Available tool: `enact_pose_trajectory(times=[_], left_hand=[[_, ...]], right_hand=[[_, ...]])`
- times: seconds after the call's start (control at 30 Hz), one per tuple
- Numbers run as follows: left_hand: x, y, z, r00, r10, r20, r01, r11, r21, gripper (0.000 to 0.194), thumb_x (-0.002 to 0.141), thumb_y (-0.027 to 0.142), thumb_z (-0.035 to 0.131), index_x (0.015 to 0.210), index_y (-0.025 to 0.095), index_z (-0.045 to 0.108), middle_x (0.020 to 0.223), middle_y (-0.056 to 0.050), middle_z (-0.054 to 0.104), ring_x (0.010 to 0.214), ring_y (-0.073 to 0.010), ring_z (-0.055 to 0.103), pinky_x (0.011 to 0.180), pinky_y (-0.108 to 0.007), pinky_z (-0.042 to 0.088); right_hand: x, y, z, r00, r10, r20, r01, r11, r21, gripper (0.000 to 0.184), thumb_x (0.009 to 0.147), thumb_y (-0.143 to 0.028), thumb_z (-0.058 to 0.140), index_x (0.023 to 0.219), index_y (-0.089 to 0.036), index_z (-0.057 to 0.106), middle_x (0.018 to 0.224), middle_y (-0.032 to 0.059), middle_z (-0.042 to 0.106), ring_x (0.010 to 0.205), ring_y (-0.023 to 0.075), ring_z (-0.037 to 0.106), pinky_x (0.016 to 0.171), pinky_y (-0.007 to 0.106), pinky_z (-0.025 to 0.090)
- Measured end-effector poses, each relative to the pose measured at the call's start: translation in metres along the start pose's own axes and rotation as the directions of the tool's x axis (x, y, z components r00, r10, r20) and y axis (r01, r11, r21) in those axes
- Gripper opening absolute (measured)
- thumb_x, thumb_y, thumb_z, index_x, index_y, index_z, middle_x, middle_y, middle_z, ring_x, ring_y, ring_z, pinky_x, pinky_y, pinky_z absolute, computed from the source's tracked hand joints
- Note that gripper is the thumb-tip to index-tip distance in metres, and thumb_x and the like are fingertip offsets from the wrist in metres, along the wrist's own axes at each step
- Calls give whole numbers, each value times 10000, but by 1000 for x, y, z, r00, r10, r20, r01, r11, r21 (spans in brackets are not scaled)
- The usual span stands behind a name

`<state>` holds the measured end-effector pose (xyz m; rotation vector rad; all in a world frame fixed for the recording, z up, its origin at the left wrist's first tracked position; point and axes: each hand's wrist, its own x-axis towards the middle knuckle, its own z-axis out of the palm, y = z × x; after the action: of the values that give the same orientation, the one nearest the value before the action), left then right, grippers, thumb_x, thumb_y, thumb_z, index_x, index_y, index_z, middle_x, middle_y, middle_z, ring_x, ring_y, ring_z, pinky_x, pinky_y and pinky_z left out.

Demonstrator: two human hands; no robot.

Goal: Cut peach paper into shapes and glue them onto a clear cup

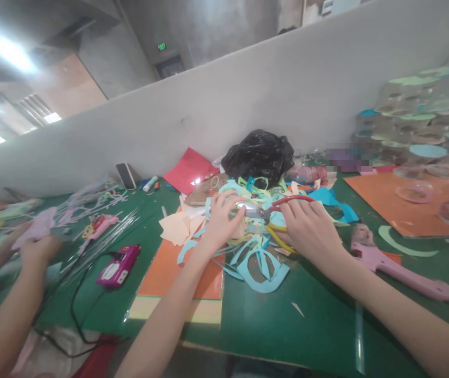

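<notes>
My left hand (221, 218) rests curled on a heap of light blue and yellow paper scraps (262, 262) in the middle of the green table (319, 320). Its fingers press on the scraps beside the metal blades of a pair of scissors (266, 211). My right hand (311, 228) lies over the scissors' red and yellow handles, fingers bent around them. What the left fingers grip is hidden among the scraps.
A black plastic bag (259, 156) sits behind the heap, a red sheet (190, 170) and a phone (125, 176) to its left. A pink tool (397, 268) lies right, an orange sheet (405, 205) beyond. Another person's hands (38, 247) work at left near a magenta device (119, 265).
</notes>
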<state>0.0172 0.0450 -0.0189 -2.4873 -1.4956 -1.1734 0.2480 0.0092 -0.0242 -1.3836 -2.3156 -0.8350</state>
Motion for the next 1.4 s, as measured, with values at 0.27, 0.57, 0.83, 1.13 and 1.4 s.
enact_pose_trajectory(times=[0.27,0.57,0.83,1.13,1.4], left_hand=[[4,-1,0,995,-89,43,91,994,-55,72,924,236,596,921,235,668,1201,-59,633,1199,-227,542,1099,-448,279],[4,-2,1,998,-55,33,56,998,-31,162,965,271,529,898,242,673,1081,-45,662,1122,-230,523,1034,-415,326],[4,-5,3,997,-72,18,73,997,-26,261,994,323,463,850,233,662,1020,-54,666,1055,-235,534,992,-412,356],[4,-5,6,994,-103,29,105,993,-51,319,1012,363,398,786,218,570,947,-54,645,972,-224,554,955,-400,366],[7,-5,-6,888,-454,-69,410,852,-325,320,1008,423,390,796,217,513,848,-41,596,862,-200,558,807,-322,424]], right_hand=[[1,-3,-4,1000,-5,-17,4,1000,-31,149,945,-202,497,930,-118,619,826,118,560,791,279,480,711,368,285],[2,-3,-2,999,-19,-40,19,1000,-11,205,901,-312,615,936,-111,619,828,114,560,789,283,496,696,366,300],[1,-4,-2,999,-31,-18,31,1000,2,317,869,-418,698,925,-116,620,836,113,569,801,285,507,697,362,311],[3,-4,-2,999,-37,35,36,998,48,332,865,-417,700,955,-106,626,873,133,585,829,302,518,722,374,317],[4,6,1,999,-46,-15,47,996,73,334,893,-424,672,975,-104,621,901,136,597,867,305,522,778,379,324]])
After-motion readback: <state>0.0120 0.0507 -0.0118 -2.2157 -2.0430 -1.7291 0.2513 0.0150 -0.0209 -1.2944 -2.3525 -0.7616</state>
